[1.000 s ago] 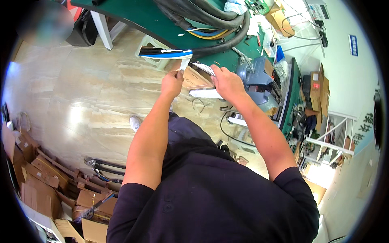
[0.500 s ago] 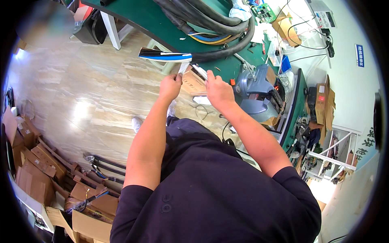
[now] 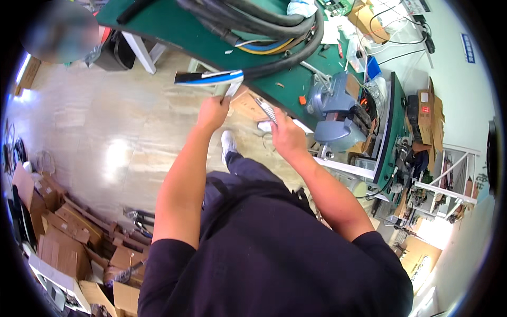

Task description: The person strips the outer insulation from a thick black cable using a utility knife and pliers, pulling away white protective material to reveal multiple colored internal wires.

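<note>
Head cam: both arms were stretched forward, hands up by the green surface [image 3: 296, 87]. Left hand [image 3: 212, 112] was closed around a flat strip [image 3: 211, 77] — blue, white and black — jutting off the edge. Right hand [image 3: 285, 134] gripped a small metal tool [image 3: 265, 110], just beside. Compared to a second earlier, the hands sat further apart. One strip, one tool — one grey vise [image 3: 335, 113] nearby.

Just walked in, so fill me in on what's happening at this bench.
A person stands at the green workbench. The left hand grips a flat strip, black, white and blue, by a narrow grey piece hanging from it. The right hand holds a slim metal tool just beside it. Thick black cables lie on the bench.
</note>
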The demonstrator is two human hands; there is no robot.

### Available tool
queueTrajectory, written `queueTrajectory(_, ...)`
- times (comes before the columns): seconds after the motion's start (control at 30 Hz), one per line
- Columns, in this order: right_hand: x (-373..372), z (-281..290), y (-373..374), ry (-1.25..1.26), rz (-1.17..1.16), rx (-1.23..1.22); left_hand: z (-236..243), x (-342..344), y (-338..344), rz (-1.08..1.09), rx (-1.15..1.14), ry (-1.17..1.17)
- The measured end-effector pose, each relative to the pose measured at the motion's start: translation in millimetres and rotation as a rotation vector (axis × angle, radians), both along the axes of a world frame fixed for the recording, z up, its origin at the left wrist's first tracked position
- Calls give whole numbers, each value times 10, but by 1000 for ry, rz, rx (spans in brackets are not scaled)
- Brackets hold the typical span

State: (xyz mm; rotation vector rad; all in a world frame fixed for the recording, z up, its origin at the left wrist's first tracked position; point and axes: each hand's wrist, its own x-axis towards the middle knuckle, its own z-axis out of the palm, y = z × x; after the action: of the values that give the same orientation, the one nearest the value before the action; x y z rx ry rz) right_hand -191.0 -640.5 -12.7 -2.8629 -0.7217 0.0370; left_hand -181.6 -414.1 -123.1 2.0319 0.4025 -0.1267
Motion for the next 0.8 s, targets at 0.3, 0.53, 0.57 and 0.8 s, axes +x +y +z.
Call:
queueTrajectory(0.3,363,75,347,-62,68,-105,121,38,-8,39,-41,67)
queueTrajectory(0.53,375,-30,387,-20,20,-48,66,80,6,67,-17,16)
queueTrajectory(0.57,372,-72,401,10,-3,-41,75,82,17,55,-20,37)
queueTrajectory(0.8,527,94,441,186,-7,-123,67,96,118,1,19,34)
